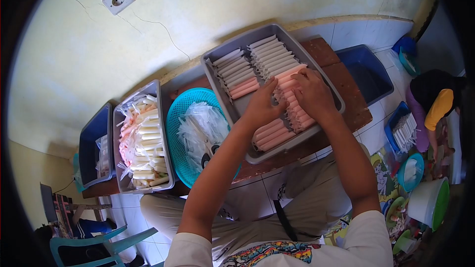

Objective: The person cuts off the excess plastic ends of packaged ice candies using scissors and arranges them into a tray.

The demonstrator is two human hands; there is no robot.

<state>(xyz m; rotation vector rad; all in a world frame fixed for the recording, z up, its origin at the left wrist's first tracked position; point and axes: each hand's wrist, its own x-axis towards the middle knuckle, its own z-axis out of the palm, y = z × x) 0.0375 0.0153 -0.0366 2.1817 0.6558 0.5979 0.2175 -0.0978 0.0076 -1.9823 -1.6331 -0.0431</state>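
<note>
A grey tray [219, 83] on a wooden bench holds rows of thin wrapped sticks, with whitish sticks [272, 55] toward the back and pink sticks [274, 137] toward the front. My left hand [264, 103] is over the middle of the tray, its thumb and fingers apart beside the right-hand row of pink sticks. Close by on the right, my right hand [312, 95] rests with bent fingers on the pink sticks of that same row. Its fingertips touch the sticks, and whether they grip one is hard to make out.
Left of the tray stand a turquoise basket [174, 113] with plastic bags and scissors [205, 143], a grey bin [169, 168] of filled sticks and a dark blue bin [89, 141]. At right, another person [435, 98] bends near a blue basket [393, 118] and buckets.
</note>
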